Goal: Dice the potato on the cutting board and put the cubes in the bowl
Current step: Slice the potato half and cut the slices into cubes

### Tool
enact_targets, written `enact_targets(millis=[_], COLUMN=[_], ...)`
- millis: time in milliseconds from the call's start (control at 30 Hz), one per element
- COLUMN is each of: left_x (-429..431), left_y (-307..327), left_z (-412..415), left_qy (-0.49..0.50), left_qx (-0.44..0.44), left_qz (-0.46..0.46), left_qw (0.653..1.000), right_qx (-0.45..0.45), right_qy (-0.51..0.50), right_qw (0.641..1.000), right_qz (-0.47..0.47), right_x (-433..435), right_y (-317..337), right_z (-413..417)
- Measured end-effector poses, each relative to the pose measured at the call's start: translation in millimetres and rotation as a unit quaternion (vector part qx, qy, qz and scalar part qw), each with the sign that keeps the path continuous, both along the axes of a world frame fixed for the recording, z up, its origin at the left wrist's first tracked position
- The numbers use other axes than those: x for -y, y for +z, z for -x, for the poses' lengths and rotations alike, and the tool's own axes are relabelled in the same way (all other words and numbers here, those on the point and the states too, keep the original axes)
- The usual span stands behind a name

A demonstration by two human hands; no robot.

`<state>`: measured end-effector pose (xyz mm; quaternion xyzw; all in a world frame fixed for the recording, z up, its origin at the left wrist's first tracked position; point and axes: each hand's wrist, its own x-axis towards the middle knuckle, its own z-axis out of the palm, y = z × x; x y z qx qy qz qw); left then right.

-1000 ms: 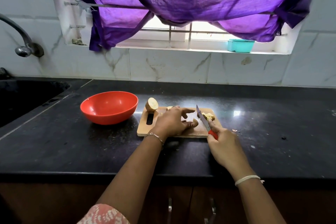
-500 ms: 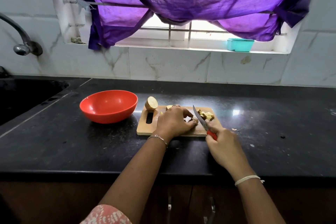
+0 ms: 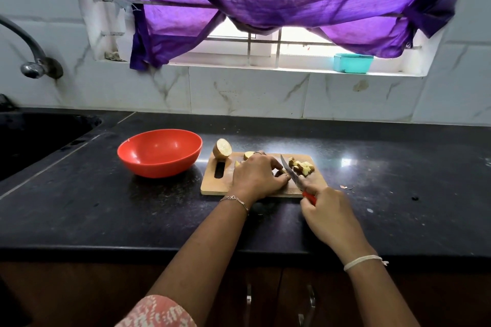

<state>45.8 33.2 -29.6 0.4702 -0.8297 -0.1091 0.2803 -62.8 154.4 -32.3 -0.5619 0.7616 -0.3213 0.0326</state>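
Note:
A wooden cutting board [image 3: 212,186] lies on the black counter. My left hand [image 3: 256,176] curls over a potato piece in the board's middle and pins it down; most of that piece is hidden. My right hand [image 3: 328,216] grips a red-handled knife [image 3: 292,175], whose blade sits against the piece just right of my left fingers. A pile of several potato cubes [image 3: 301,167] lies at the board's far right. A potato half [image 3: 222,148] stands at the far left corner, cut face toward me. The red bowl [image 3: 159,152] stands left of the board, with nothing in it.
A dark sink [image 3: 34,138] with a tap [image 3: 32,61] lies at the far left. A teal container [image 3: 352,62] sits on the window sill under a purple curtain. Small scraps [image 3: 345,188] lie on the counter right of the board. Cabinet handles show below the counter edge.
My left hand went from spread fingers to a curled hold on the potato piece. The knife blade shifted left and came down beside those fingers.

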Motion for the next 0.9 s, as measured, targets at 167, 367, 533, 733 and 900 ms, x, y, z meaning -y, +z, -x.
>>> enact_targets(millis=[167, 367, 533, 733, 900], left_x=[-0.4, 1.6, 3.0, 3.6, 2.6], left_y=[2.3, 3.0, 2.4, 3.2, 1.5], left_z=[1.9, 5.2, 6.8, 6.5, 7.2], left_qy=[0.012, 0.019, 0.026, 0.026, 0.036], left_qx=[-0.021, -0.027, -0.036, -0.038, -0.049], left_qz=[-0.039, -0.075, -0.087, -0.093, -0.09], left_qw=[0.999, 0.997, 0.995, 0.995, 0.994], right_qx=[-0.06, -0.191, -0.227, -0.233, -0.242], right_qy=[-0.001, -0.021, -0.031, -0.018, -0.01], right_qw=[0.998, 0.98, 0.972, 0.972, 0.969], right_qz=[-0.003, -0.039, -0.044, -0.038, -0.047], right_x=[0.0, -0.3, 1.1, 9.4, 8.2], right_y=[-1.5, -3.1, -2.6, -1.7, 1.7], right_z=[-5.2, -12.2, -16.4, -19.7, -22.6])
